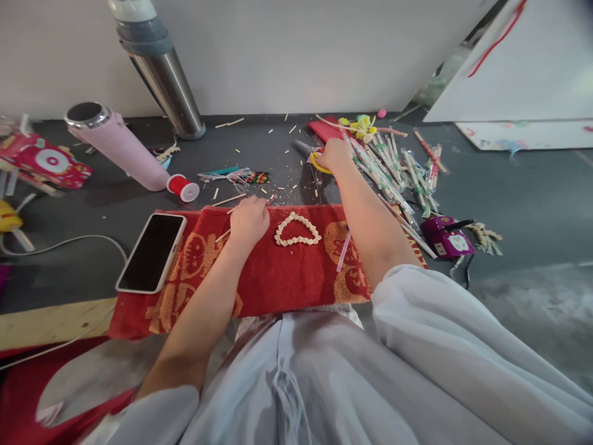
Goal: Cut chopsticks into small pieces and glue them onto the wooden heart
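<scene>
My left hand [250,221] is closed at the near edge of the table, over the red towel [287,281]. A thin pale stick [223,235] pokes out from its left side; the fingertips are hidden. Reaching farther out, my right hand [337,154] is closed around the yellow handles of a pair of scissors [319,163], whose blades point left. Between my arms, a cream bead-like loop [298,241], roughly triangular, lies on the towel. A short clear straw [343,250] rests to its right. Small cut stick pieces and crumbs are scattered beyond the towel.
Many wrapped sticks [384,164] are heaped right of my right hand, near a purple device [447,237]. At left are a phone [152,252], a red thread spool [183,188], a pink tumbler [121,150] and a steel thermos [167,83]. A wall closes the back.
</scene>
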The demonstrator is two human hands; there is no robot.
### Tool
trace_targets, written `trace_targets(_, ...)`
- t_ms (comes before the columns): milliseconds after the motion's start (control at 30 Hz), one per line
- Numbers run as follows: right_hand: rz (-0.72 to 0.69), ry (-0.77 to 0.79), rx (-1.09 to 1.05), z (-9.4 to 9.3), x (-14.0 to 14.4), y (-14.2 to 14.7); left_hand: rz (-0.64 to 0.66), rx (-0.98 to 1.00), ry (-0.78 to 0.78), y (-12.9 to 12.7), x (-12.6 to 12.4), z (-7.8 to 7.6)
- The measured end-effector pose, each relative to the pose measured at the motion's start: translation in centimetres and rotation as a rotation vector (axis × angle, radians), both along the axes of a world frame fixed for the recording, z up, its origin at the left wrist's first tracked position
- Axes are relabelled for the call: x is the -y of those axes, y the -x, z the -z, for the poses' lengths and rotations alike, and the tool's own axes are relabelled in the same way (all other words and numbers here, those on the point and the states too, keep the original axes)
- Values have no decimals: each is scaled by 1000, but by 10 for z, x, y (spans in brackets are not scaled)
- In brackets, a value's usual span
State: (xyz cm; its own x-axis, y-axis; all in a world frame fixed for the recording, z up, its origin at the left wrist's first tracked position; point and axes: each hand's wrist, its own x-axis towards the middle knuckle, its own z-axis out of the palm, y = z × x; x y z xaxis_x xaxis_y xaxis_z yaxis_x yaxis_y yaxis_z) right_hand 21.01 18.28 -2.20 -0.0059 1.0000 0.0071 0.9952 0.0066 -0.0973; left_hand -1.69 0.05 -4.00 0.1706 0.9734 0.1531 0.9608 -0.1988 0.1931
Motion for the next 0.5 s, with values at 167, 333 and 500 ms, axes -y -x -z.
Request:
trace_targets(167, 59, 65, 20, -3, -6, 2, -10, 16, 0, 1, 0, 1)
trace_targets(333, 58, 72, 42, -10, -3, 3, -17, 12, -5, 1, 0, 0)
trace_targets(500, -35, -2, 32, -16, 15, 11, -7, 14, -1, 0, 0, -1)
